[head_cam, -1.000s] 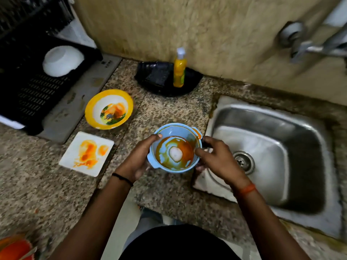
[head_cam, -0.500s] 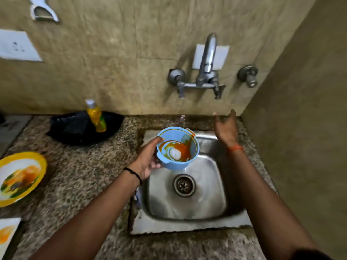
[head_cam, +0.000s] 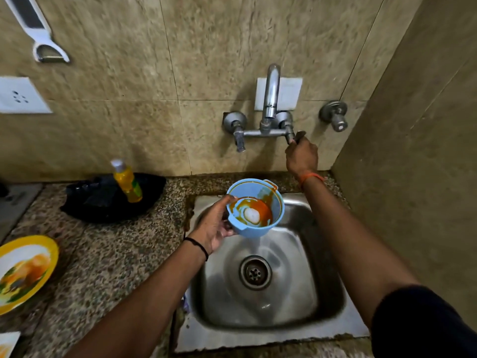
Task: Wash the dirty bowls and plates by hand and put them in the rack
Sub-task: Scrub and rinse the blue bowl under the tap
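Now left hand [head_cam: 215, 226] grips blue bowl [head_cam: 255, 206] — right hand [head_cam: 301, 156] on tap handle [head_cam: 293, 136].

Bowl [head_cam: 255, 211] over sink [head_cam: 322, 329], plate [head_cam: 24, 272] far left on counter [head_cam: 108, 259]

The right hand [head_cam: 301, 156] has risen from beside the sink to the tap handle [head_cam: 291, 135] — gripping it.

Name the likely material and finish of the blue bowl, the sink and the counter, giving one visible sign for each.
Blue bowl: probably plastic, matte; uniform colour, moulded side handles, thick soft-edged rim.
Sink: stainless steel, brushed; grey metallic sheen with blurred reflections.
Counter: likely polished granite; speckled brown, black and cream grain, though a stone-look surface cannot be ruled out.
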Motion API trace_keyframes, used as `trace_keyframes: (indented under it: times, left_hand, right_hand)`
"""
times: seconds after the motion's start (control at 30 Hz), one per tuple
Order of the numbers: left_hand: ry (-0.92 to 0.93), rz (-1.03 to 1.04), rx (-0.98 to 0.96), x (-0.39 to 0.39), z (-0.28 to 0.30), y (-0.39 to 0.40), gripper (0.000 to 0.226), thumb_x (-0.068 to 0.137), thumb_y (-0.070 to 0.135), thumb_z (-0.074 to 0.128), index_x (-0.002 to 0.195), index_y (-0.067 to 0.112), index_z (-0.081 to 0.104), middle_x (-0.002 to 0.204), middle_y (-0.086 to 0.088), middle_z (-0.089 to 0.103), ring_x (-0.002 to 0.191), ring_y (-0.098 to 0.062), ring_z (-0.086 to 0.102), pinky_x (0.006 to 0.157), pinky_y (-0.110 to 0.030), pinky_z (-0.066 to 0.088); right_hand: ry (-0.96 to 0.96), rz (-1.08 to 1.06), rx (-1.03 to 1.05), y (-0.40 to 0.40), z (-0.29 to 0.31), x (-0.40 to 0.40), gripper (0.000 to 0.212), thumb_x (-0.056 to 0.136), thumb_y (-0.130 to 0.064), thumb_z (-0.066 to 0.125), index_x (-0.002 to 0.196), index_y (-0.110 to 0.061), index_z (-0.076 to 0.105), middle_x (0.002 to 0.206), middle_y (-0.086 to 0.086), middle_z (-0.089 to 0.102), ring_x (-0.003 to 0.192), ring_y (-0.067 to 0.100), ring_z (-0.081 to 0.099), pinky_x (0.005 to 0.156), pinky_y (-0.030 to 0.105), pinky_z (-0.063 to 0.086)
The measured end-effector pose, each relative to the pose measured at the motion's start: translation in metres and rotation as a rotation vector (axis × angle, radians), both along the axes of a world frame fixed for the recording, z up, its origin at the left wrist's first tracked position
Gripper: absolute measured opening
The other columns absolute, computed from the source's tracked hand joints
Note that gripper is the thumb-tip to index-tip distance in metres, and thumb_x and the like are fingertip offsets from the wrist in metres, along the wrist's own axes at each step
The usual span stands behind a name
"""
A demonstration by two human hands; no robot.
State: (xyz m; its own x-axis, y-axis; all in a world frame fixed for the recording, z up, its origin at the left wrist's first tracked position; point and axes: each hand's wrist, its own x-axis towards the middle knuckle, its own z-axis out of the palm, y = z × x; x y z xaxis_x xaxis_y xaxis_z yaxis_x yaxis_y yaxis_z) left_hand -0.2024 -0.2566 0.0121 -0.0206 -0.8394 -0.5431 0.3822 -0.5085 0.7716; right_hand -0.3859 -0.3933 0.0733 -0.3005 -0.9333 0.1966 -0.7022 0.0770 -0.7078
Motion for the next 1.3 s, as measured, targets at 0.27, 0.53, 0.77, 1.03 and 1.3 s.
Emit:
trace_keyframes:
  times: [0.27,0.53,0.77,1.03,1.3]
  left_hand:
    - [0.054,0.039,0.004,-0.001,-0.012,-0.018,0.012,0.088,0.026,0.056,0.09,0.019,0.065,0.085,-0.003,0.065,0.081,-0.019,0.061,0.083,-0.038,0.048]
    - [0.06,-0.007,-0.011,-0.009,-0.024,-0.035,0.03,0.077,0.026,0.058,0.104,0.016,0.064,0.097,-0.008,0.065,0.087,-0.022,0.062,0.086,-0.04,0.052]
    - [0.033,-0.004,-0.039,-0.022,-0.029,-0.045,0.024,0.088,0.018,0.051,0.112,0.016,0.056,0.088,-0.006,0.064,0.076,-0.018,0.062,0.071,-0.034,0.054]
    - [0.026,0.027,-0.049,-0.009,-0.039,-0.057,0.017,0.088,0.011,0.049,0.102,0.017,0.058,0.092,-0.009,0.065,0.077,-0.023,0.064,0.072,-0.039,0.055]
    - [-0.002,0.046,-0.075,-0.001,-0.048,-0.056,0.012,0.09,0.015,0.052,0.096,0.018,0.062,0.08,-0.005,0.07,0.065,-0.017,0.067,0.064,-0.032,0.054]
  right_hand:
    - [-0.365,-0.001,0.117,0.02,-0.007,0.001,0.041,0.087,-0.029,0.053,0.123,-0.009,0.057,0.114,0.013,0.067,0.11,0.032,0.061,0.098,0.043,0.048]
    - [-0.176,0.764,0.264,0.098,-0.042,0.014,0.035,0.085,0.01,0.047,0.1,-0.01,0.072,0.106,0.006,0.073,0.098,0.012,0.066,0.092,0.02,0.049]
    - [0.501,0.627,0.301,0.077,-0.059,0.03,0.034,0.092,-0.017,0.053,0.125,-0.015,0.057,0.125,0.011,0.063,0.115,0.027,0.059,0.096,0.036,0.047]
    - [0.921,0.671,0.306,0.091,-0.062,0.031,0.038,0.092,-0.016,0.042,0.126,-0.015,0.058,0.125,0.012,0.062,0.118,0.03,0.054,0.104,0.037,0.036]
    - [0.42,0.851,0.482,0.096,-0.077,0.035,0.053,0.089,-0.033,0.048,0.141,-0.025,0.045,0.145,0.012,0.048,0.133,0.029,0.043,0.111,0.041,0.034]
